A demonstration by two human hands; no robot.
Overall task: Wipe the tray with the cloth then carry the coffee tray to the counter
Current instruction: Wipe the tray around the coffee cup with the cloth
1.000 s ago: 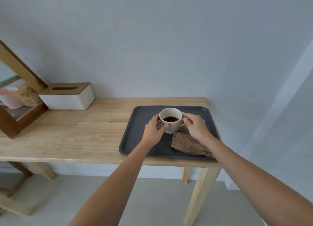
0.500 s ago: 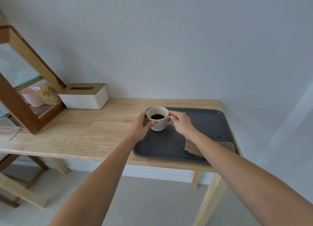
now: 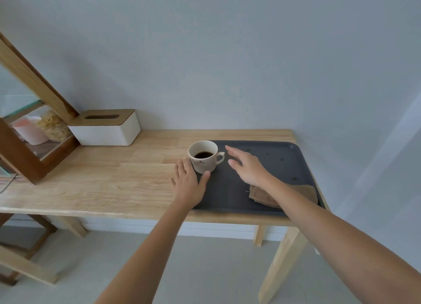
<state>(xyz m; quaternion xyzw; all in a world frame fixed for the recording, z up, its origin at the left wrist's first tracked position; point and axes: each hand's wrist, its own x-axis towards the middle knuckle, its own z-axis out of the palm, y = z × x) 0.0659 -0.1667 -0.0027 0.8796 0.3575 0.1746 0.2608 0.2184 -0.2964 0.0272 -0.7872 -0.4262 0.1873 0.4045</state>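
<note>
One dark tray [image 3: 268, 203] sits at the counter's [image 3: 114, 185] right end, holding one coffee cup [image 3: 203, 156] at its far-left corner and one brown cloth [image 3: 303, 191] near-right. Two hands — left hand [image 3: 188, 185] touching the cup, right hand [image 3: 247, 167] just beside it — each grip released.

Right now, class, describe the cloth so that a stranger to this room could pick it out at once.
Find the wooden table against the wall, then the dark tray at its right end. The cloth lies crumpled in the tray's near right corner, partly under the right forearm. It is the only soft brown thing there; the white coffee cup stands at the far left corner.
</note>
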